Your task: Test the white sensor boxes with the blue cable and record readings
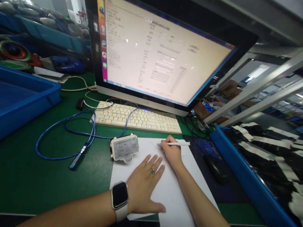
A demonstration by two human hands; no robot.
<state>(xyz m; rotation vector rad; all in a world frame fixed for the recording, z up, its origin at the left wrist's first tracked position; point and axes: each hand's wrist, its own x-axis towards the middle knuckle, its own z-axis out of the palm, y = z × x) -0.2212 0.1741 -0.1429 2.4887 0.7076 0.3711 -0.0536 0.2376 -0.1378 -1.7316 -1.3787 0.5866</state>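
Note:
My left hand (144,184) lies flat on the white paper (176,195), fingers spread, with a ring on one finger and a watch (120,196) at the wrist. In my right hand (172,153) is a white pen (178,143), its tip at the upper part of the sheet. Whether there is writing under the tip I cannot make out. A small pale plastic device (125,148) with a grey label rests on the paper's upper left corner, just beyond my left fingertips.
A cream keyboard (139,118) sits below a large lit monitor (153,50). A blue cable (50,157) loops at the left near a blue bin (30,104). A black mouse (215,168) lies right of the paper, beside a blue crate (251,183) of black-and-white parts.

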